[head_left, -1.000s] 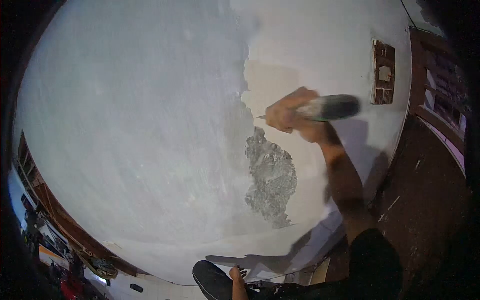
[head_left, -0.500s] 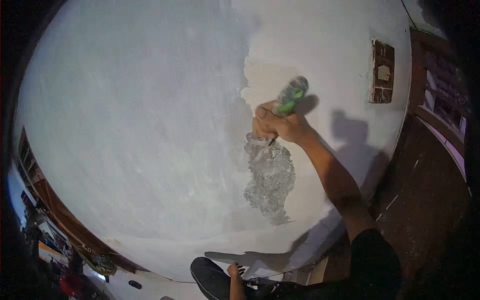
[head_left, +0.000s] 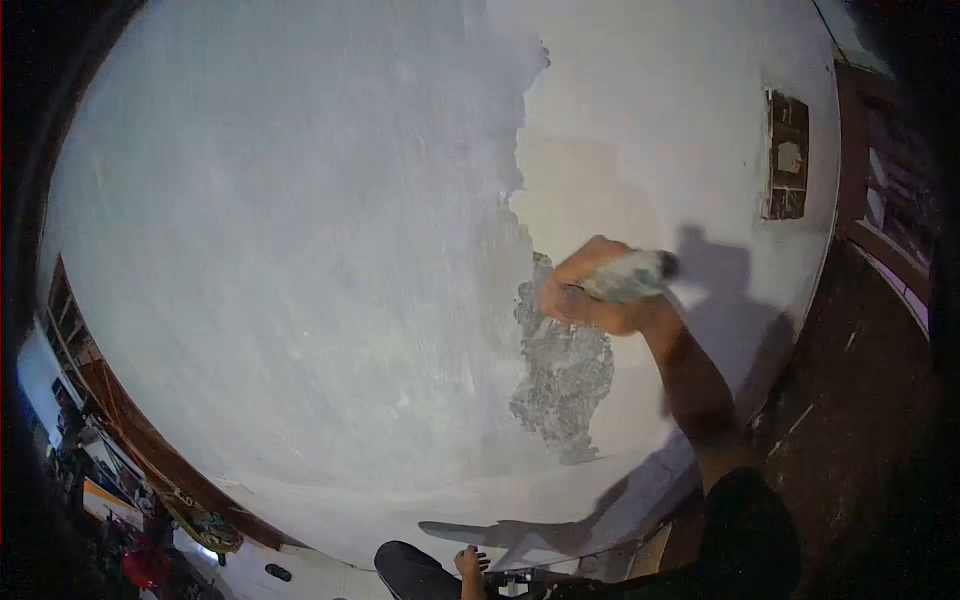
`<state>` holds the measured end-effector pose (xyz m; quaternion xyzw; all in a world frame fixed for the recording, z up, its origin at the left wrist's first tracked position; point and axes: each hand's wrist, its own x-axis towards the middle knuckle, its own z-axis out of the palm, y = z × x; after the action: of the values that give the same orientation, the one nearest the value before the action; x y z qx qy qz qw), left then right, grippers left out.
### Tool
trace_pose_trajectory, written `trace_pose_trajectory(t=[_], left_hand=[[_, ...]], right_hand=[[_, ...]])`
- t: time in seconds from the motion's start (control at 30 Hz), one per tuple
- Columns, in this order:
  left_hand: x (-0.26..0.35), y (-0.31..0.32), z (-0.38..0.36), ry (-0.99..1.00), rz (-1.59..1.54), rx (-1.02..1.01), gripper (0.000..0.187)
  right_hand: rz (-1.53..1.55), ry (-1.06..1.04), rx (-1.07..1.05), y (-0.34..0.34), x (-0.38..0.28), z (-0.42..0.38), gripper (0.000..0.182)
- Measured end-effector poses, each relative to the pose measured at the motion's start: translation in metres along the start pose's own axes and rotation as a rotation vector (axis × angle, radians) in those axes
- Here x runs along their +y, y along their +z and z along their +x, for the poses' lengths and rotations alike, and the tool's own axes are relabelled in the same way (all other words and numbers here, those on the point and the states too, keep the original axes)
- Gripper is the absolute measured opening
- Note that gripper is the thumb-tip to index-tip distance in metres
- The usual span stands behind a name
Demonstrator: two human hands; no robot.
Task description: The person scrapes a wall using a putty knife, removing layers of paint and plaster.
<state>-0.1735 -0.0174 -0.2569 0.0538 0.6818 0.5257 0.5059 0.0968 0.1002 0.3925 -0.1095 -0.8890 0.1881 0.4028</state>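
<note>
My right hand (head_left: 585, 290) is closed around what looks like a scraper (head_left: 632, 275), held against the wall. Its plastic-smeared, pale greenish handle sticks out to the right, blurred by motion, and my fingers hide its blade. Just under the hand is a rough grey bare patch (head_left: 565, 375) where the wall's coating is off. Left of it the wall (head_left: 300, 250) is bluish-grey; to the right it is cream. Low in the view, my left hand (head_left: 470, 562) is beside my knee (head_left: 412, 570), fingers apart, with nothing visible in it.
An open electrical box (head_left: 788, 155) is set in the wall at upper right, beside a brown door or window frame (head_left: 880, 220). At lower left a brown ledge (head_left: 190, 480) borders cluttered items, including a red object (head_left: 147, 568). A small dark object (head_left: 278, 572) lies on the floor.
My right hand has moved down and slightly right over the top of the grey patch. The tool's handle has swung from pointing up to pointing right. The view has shifted slightly.
</note>
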Motion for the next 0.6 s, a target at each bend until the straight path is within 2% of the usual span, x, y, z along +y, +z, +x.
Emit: trace_pose_trajectory(t=[0.03, 0.13, 0.2, 0.23, 0.33, 0.4, 0.47, 0.53, 0.6], left_hand=[[-0.002, -0.005, 0.004, 0.007, 0.033, -0.026, 0.032], [-0.004, -0.011, 0.003, 0.003, 0.043, -0.036, 0.030], [-0.004, -0.012, 0.005, 0.008, 0.036, -0.034, 0.029], [-0.001, -0.013, 0.002, 0.022, 0.029, -0.040, 0.029], [-0.008, -0.027, 0.012, -0.040, 0.057, -0.022, 0.036], [-0.001, -0.013, 0.022, -0.073, 0.087, -0.029, 0.039], [-0.002, -0.015, 0.018, -0.094, 0.157, -0.041, 0.040], [0.002, -0.010, 0.019, -0.116, 0.161, -0.033, 0.039], [-0.001, -0.006, 0.019, -0.142, 0.173, -0.028, 0.039]], right_hand=[[0.052, -0.161, -0.002, 0.000, -0.012, 0.000, 0.040], [0.626, -0.629, 0.018, -0.009, -0.024, 0.010, 0.041], [0.516, -0.493, 0.176, -0.013, -0.002, 0.018, 0.045], [0.340, -0.197, 0.282, -0.011, 0.009, 0.019, 0.046], [0.318, 0.113, 0.134, 0.006, 0.044, 0.008, 0.034], [0.267, -0.056, 0.054, 0.002, 0.006, 0.007, 0.032], [0.797, -0.535, -0.035, 0.003, -0.003, 0.012, 0.031], [0.689, -0.493, 0.036, -0.013, 0.000, 0.007, 0.031], [0.461, -0.257, 0.179, -0.015, 0.022, 0.010, 0.034]])
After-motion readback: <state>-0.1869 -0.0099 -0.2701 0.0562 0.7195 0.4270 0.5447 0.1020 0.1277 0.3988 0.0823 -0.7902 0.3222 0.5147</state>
